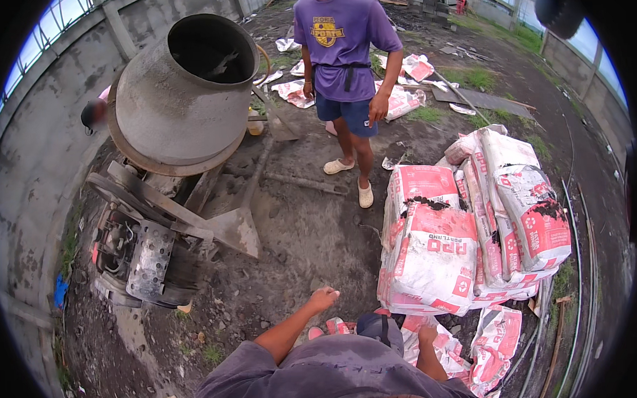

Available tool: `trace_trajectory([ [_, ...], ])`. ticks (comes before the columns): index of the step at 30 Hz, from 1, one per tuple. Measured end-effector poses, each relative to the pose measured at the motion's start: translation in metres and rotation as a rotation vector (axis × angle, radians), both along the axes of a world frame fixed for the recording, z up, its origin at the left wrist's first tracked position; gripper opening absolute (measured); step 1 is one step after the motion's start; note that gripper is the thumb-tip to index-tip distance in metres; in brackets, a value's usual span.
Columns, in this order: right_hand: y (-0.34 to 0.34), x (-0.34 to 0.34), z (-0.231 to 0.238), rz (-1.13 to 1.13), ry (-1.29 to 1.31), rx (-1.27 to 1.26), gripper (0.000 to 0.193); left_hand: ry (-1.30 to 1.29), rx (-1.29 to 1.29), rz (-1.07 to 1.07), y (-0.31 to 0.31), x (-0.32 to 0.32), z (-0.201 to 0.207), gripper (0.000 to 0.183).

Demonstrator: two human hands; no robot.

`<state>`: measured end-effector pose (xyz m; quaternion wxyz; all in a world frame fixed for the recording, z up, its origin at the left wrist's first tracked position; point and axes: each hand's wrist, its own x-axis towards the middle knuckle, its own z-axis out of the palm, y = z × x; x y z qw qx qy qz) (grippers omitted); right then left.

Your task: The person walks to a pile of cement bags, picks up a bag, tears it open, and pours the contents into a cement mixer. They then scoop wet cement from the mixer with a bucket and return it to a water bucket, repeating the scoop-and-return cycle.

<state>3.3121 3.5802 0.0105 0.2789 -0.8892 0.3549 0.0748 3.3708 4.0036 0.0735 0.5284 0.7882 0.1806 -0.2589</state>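
Observation:
My left hand (325, 299) is held out in front of my body, its fingers curled in and nothing visible in them. It hangs above the dirt, left of the stacked cement bags (439, 247), touching nothing. At my right side, my right hand (427, 333) hangs low, just in front of the stack's near edge and over crumpled bags (495, 340). Its fingers are mostly hidden. The stacked bags are white and red, with dark dirt on some of them. A grey cement mixer (182, 98) stands at the left, its drum mouth tilted upward.
Another person (345, 65) in a purple shirt stands ahead, between mixer and stack. An engine (138, 254) sits below the drum. A shovel (239, 226) leans nearby. Long pipes (577, 281) lie along the right. Torn bags (294, 92) litter the far ground. Partly behind the mixer is someone else (94, 112).

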Motion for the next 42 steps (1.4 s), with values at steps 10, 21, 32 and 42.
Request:
trace_trajectory([
  [10,0.024,0.014,-0.003,0.408,-0.044,-0.045,0.042,0.507,0.537,0.044,0.191,-0.301,-0.076,0.039],
  [21,0.212,0.142,0.015,1.181,0.486,0.657,0.013,-0.164,0.160,1.266,0.014,-0.289,0.002,0.045],
  [32,0.421,0.035,0.029,1.894,0.598,0.405,0.023,0.508,0.137,2.299,-0.222,-0.536,-0.034,0.042],
  [42,0.576,-0.209,0.002,2.440,0.798,0.204,0.027,0.480,1.233,2.831,-0.208,-0.722,0.084,0.040],
])
